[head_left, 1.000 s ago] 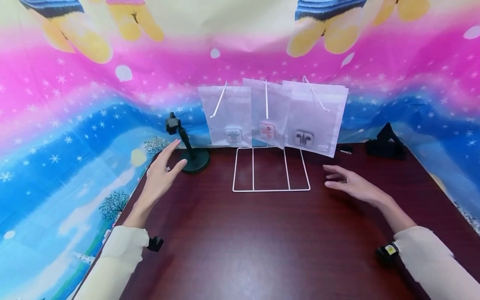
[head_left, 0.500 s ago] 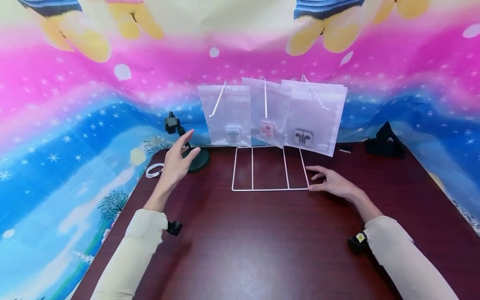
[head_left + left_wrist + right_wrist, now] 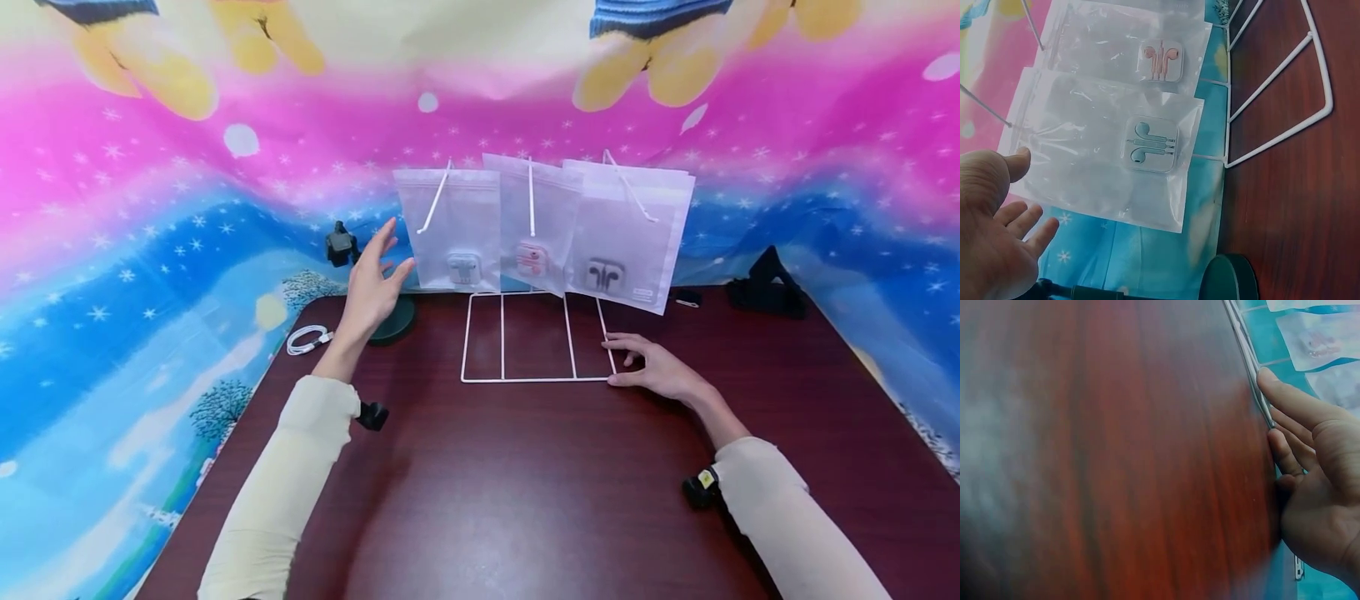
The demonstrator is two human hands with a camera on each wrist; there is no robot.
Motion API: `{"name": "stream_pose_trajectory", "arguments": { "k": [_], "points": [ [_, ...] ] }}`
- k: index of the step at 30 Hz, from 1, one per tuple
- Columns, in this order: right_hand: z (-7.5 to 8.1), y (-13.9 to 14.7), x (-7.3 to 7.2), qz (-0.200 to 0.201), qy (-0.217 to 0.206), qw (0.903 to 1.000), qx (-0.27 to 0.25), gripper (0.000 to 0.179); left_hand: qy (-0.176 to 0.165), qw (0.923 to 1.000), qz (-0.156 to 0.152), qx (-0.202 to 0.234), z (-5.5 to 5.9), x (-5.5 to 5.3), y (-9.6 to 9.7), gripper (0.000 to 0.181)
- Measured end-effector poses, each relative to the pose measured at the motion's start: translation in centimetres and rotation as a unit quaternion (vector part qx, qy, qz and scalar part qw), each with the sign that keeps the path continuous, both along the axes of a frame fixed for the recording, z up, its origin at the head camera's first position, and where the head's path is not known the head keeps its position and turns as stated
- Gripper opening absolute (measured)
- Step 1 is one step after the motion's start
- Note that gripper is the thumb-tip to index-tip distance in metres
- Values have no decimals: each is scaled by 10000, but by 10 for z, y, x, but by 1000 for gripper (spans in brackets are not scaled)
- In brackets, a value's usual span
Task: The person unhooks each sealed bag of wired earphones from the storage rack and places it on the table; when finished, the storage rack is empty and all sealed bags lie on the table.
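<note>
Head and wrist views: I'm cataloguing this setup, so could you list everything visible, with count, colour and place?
table: 1, reddish brown, under everything
backdrop: 1, multicoloured print, around the table
wire rack: 1, white, on the table
bags: at least 3, translucent white, hanging on the rack
earphone sets: 3, pale, pink and dark, inside the bags
round-based stand: 1, dark, rear left
coiled cable: 1, white, left edge
angled stand: 1, black, rear right
small item: 1, dark, beside the angled stand; kind unclear
sleeves: 2, cream, forearms
wrist cameras: 2, black, wrists
left hand: 1, bare, beside the leftmost bag
right hand: 1, bare, at the rack's right front corner
</note>
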State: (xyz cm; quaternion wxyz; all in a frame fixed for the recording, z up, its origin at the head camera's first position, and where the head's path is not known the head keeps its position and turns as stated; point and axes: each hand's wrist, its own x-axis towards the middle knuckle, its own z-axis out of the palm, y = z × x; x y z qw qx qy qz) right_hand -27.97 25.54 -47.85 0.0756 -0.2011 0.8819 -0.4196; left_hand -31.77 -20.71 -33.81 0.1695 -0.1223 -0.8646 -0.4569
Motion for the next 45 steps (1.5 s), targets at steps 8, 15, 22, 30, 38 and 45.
{"name": "stream_pose_trajectory", "arguments": {
  "k": [8,15,22,30,38,45],
  "points": [
    [-3,-5,1,-102,94,9997,197,65,-294,9990,179,286,8,-23,8,81],
    [-5,-4,0,-199,152,9994,237,61,-663,9917,93,1095,23,-40,13,72],
    [-7,-7,-1,-251,152,9993,226,60,-1097,9768,67,1838,39,-55,11,66],
    [-8,-4,-3,-276,207,9990,297,60,-1219,9691,28,2146,46,-53,15,61],
    [-7,-4,-4,-354,173,9987,321,60,-972,9634,-225,2487,47,-46,15,55],
    [-7,-5,-2,-337,129,9989,315,60,-945,9627,108,2535,47,-42,15,44]
  ]
}}
